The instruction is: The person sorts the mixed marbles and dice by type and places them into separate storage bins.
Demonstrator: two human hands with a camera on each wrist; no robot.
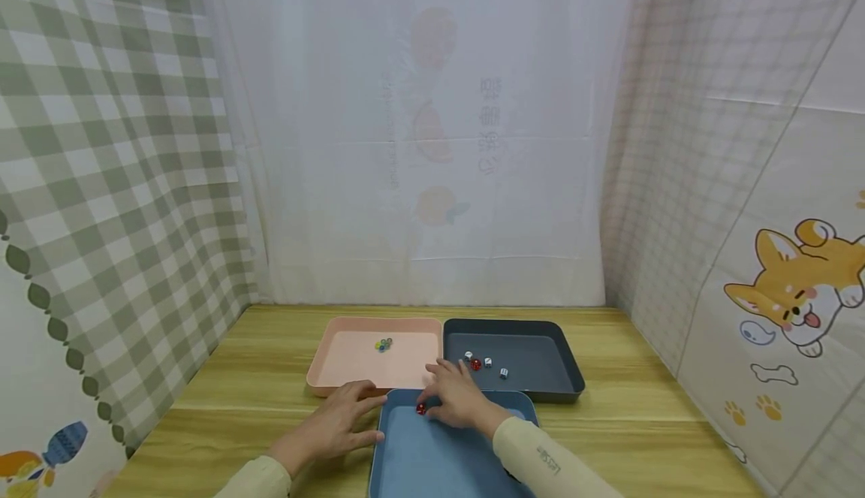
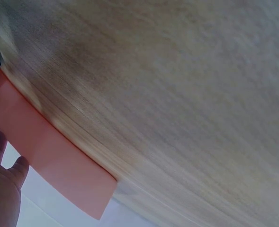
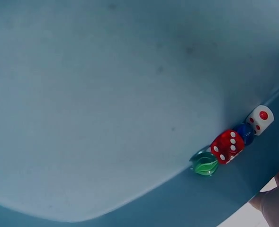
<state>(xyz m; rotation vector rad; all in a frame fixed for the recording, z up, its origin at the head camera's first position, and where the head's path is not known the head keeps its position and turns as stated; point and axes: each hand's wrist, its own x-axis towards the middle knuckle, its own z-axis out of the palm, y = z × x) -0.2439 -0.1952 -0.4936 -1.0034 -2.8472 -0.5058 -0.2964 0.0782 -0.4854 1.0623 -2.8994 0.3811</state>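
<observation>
In the head view, my left hand (image 1: 338,424) has its fingers spread at the left rim of the blue tray (image 1: 439,464). Over that tray's far end is my right hand (image 1: 456,399), its thumb and forefinger pinching a red die (image 1: 421,408) near the far left corner. The right wrist view catches a green marble (image 3: 205,164), another red die (image 3: 227,146), a blue marble (image 3: 244,133) and a white die (image 3: 260,119), lined up along the tray's wall. My sleeve mostly hides these from the head camera.
Behind the blue tray, a pink tray (image 1: 338,355) holds several small marbles (image 1: 383,345). Beside it, a dark grey tray (image 1: 534,344) contains white dice (image 1: 503,373) and a red die (image 1: 476,364). Wood-patterned cloth covers the table (image 1: 236,385), with curtains (image 1: 432,280) around it.
</observation>
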